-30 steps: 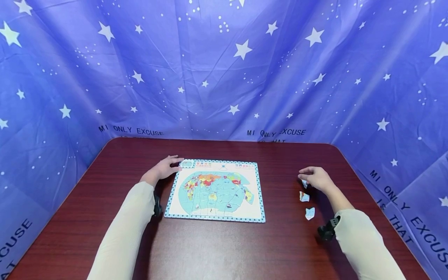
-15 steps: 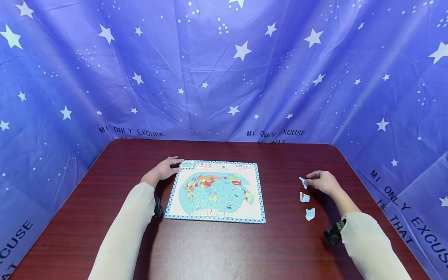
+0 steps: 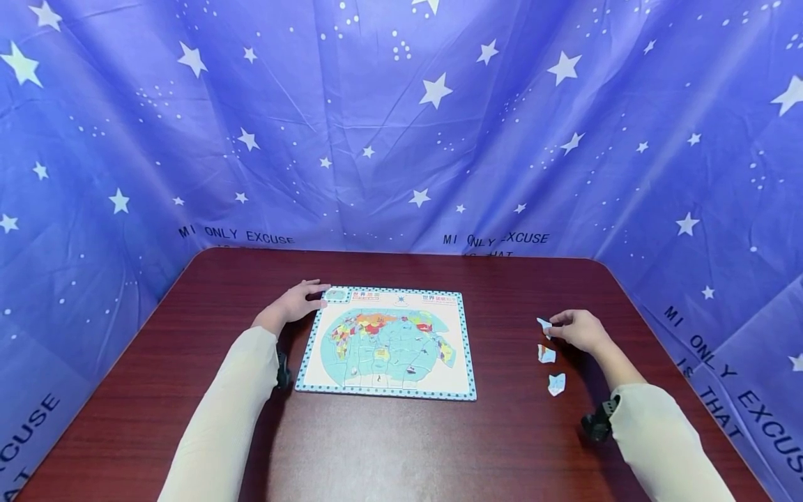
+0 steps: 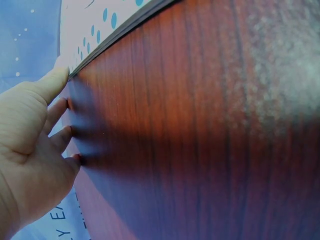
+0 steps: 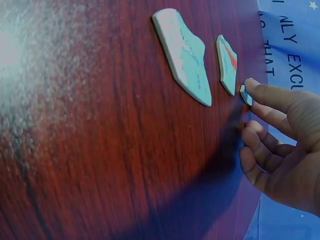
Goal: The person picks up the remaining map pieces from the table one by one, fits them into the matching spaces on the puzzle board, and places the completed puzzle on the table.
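Note:
A world map puzzle board (image 3: 389,387) with a dotted blue border lies on the table. My left hand (image 3: 295,301) is at its far left corner; in the left wrist view the thumb (image 4: 55,82) touches the board's edge, and the other fingers rest on the tabletop, spread. On the right, my right hand (image 3: 580,329) pinches the farthest puzzle piece (image 3: 543,325) between thumb and index finger, low at the table. Nearer lie a puzzle piece with an orange patch (image 3: 546,354) and a pale blue puzzle piece (image 5: 187,60). The pinched piece is partly hidden by my fingers.
The dark red wooden table (image 3: 389,446) has rounded far corners. Behind and beside it hangs a purple-blue curtain (image 3: 376,125) with white stars and lettering. Dark wrist devices sit at both sleeves.
My right hand has shifted right and slightly nearer, uncovering more of the farthest puzzle piece, then settled at it with thumb and index finger. My left hand and the board stay put.

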